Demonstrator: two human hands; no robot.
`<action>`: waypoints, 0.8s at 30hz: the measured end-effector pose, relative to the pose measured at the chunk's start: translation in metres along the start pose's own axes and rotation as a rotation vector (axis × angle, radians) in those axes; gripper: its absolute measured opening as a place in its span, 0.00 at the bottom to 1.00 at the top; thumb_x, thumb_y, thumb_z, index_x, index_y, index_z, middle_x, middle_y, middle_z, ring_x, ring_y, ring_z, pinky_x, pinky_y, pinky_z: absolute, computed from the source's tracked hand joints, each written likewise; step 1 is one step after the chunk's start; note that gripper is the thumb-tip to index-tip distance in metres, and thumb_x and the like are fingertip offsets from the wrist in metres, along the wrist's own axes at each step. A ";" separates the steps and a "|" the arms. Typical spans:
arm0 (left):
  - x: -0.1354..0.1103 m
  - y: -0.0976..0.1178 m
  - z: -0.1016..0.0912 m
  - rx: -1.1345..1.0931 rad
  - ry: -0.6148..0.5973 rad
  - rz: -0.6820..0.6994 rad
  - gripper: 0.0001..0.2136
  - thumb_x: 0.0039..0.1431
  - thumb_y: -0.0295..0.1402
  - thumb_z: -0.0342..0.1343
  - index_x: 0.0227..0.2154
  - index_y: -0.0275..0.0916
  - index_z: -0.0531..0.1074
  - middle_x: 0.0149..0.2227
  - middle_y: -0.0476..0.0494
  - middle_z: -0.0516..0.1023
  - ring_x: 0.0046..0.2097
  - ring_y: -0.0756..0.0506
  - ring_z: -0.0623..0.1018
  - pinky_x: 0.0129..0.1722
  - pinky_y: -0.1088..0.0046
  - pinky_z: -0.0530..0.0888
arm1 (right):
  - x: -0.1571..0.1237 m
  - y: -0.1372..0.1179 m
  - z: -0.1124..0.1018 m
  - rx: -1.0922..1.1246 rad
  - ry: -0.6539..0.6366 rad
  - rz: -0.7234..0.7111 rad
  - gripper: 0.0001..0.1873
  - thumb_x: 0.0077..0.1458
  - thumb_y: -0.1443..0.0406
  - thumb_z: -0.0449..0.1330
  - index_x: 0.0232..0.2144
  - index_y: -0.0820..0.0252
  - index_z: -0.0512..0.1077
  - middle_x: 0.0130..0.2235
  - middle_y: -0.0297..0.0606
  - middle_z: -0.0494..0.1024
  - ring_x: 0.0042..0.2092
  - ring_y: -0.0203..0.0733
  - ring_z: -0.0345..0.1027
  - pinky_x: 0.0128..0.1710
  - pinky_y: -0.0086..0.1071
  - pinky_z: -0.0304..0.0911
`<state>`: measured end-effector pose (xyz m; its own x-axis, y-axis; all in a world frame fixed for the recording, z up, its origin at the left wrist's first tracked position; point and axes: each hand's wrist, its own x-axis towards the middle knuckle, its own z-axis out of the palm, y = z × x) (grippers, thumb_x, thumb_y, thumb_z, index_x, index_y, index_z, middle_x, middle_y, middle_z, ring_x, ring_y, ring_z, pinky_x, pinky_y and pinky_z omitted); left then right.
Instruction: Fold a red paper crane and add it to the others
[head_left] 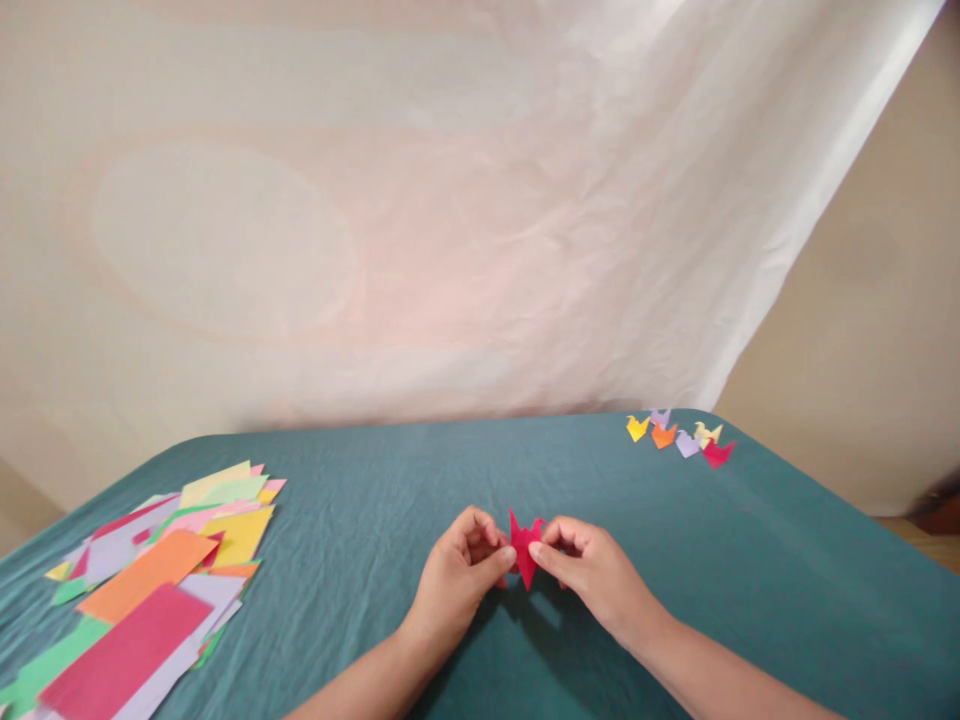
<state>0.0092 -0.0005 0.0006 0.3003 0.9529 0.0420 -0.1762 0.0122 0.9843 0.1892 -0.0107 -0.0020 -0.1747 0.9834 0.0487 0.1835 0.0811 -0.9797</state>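
A small red folded paper figure is held just above the teal tablecloth near its middle. My left hand pinches its left side with thumb and fingers closed. My right hand pinches its right side the same way. Two points of the figure stick up between my fingertips and one point hangs down.
A loose pile of coloured paper sheets lies at the table's left. Several small finished folded paper figures sit at the far right corner. A pale cloth backdrop hangs behind the table.
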 end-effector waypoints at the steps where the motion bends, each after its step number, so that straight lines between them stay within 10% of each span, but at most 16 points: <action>1: 0.000 0.000 0.000 0.002 -0.015 0.002 0.11 0.49 0.32 0.63 0.28 0.39 0.64 0.26 0.53 0.71 0.26 0.52 0.70 0.25 0.78 0.69 | 0.000 0.001 0.000 0.009 -0.003 0.001 0.13 0.54 0.58 0.59 0.23 0.61 0.68 0.22 0.29 0.68 0.25 0.33 0.57 0.25 0.26 0.53; 14: 0.001 0.002 -0.002 0.089 0.120 -0.083 0.10 0.46 0.34 0.64 0.30 0.33 0.78 0.28 0.43 0.78 0.27 0.49 0.73 0.30 0.74 0.70 | -0.002 0.002 0.004 0.174 0.055 -0.032 0.10 0.56 0.59 0.59 0.30 0.56 0.62 0.27 0.30 0.73 0.29 0.38 0.69 0.23 0.25 0.58; 24: -0.001 0.005 -0.001 0.027 0.105 -0.103 0.11 0.45 0.35 0.65 0.29 0.33 0.78 0.25 0.45 0.77 0.25 0.50 0.73 0.30 0.76 0.69 | -0.003 -0.002 0.002 -0.030 0.026 -0.181 0.13 0.57 0.64 0.57 0.45 0.52 0.74 0.43 0.37 0.78 0.44 0.43 0.72 0.42 0.33 0.65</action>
<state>0.0075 -0.0007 0.0053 0.2160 0.9734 -0.0761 -0.1241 0.1046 0.9867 0.1875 -0.0144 -0.0007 -0.1822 0.9563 0.2286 0.1799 0.2610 -0.9484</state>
